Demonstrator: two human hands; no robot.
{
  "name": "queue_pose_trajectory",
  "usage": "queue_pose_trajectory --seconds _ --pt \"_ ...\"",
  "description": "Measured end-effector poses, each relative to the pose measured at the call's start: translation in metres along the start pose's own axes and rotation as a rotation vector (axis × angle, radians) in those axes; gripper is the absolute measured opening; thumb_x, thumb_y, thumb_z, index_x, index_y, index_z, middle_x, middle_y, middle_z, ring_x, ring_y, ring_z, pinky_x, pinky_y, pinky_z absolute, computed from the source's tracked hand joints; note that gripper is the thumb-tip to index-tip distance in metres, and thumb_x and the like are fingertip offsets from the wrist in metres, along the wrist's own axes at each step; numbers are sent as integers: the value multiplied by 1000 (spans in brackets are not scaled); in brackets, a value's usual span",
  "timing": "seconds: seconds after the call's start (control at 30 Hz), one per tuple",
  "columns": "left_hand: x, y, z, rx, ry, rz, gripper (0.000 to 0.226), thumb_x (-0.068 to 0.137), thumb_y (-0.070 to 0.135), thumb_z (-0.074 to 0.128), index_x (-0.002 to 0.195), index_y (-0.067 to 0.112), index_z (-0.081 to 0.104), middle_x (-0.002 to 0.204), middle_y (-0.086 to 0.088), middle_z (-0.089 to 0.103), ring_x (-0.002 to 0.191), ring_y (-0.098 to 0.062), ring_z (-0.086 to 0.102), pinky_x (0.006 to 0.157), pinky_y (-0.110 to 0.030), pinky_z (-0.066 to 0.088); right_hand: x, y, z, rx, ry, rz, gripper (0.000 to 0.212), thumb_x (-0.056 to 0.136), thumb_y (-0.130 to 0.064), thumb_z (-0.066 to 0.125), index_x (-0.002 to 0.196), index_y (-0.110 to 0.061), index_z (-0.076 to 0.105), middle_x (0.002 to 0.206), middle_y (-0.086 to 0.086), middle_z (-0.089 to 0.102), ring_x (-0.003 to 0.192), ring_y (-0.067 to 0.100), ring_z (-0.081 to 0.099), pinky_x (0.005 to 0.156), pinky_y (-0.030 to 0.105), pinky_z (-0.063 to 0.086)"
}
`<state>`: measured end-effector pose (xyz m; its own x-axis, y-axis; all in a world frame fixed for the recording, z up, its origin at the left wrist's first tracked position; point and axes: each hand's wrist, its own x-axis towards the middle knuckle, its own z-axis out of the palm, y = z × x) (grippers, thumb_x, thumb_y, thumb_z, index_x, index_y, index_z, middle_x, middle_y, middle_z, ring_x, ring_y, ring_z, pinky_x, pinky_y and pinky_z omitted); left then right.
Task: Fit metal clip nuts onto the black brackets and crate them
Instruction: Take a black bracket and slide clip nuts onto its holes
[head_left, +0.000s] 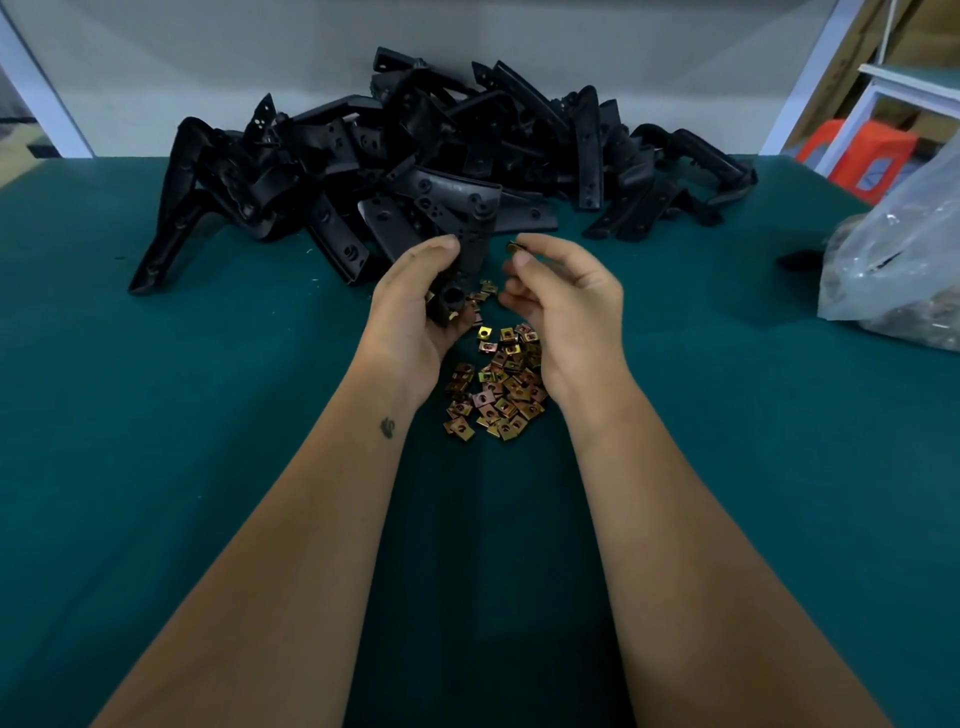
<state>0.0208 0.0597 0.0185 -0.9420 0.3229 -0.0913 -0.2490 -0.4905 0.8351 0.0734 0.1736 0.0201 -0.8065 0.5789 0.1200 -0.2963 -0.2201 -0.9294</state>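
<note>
Hands meet over the middle of a green table (156, 415), both raised a little above its surface. The left hand (415, 306) grips a black bracket (475, 234), fingers curled round its lower part so that the piece stands roughly upright, its wider end leaning back toward the heap behind. A clip nut (452, 315) shows at the bracket's bottom end, just by the left palm (whether it is fully seated there I cannot tell). The right hand (561, 291) pinches a single metal clip nut (515, 246) between thumb and forefinger, held just beside the bracket's upper shaft but apart from it; the other fingers are curled in loosely.

Below and between the wrists lies a loose scatter of brass-coloured clip nuts (498, 389) on the cloth. Behind the hands, against the pale wall, a large heap of black brackets (363, 156) lies in a tangle across the far side of the table. At the right edge sits a clear plastic bag (904, 260), its contents too dim to make out. Beyond it, off the table, stand orange stools (857, 156).
</note>
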Motion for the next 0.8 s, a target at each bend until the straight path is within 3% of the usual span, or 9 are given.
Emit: queue_pose_trajectory --seconds 0.13,0.33,0.53,0.8 --pt "0 -1 -2 57 -42 9 16 94 22 63 89 28 77 91 7 76 74 -4 69 63 -24 54 1 0 2 30 -15 20 15 91 4 61 93 -7 72 84 9 68 74 15 64 76 31 57" --pt "-2 1 -2 81 -73 27 21 94 17 62 89 27 79 95 4 77 81 -4 71 67 -22 56 0 0 5 40 -35 14 17 89 6 62 90 -8 71 88 9 68 85 22 65 84 34 57" --pt "-1 -1 -3 81 -47 6 19 92 21 64 87 29 81 93 6 76 77 -1 70 65 -23 55 0 -1 5 104 -22 40 14 88 9 61 87 -4 68 79 8 66 70 14 63 79 33 58" --pt "0 -1 -3 43 -38 8 15 92 22 67 86 26 80 91 5 76 78 -3 70 67 -24 55 0 -1 4 112 -59 31 13 87 8 63 86 -4 69 75 5 68 67 12 65 77 31 59"
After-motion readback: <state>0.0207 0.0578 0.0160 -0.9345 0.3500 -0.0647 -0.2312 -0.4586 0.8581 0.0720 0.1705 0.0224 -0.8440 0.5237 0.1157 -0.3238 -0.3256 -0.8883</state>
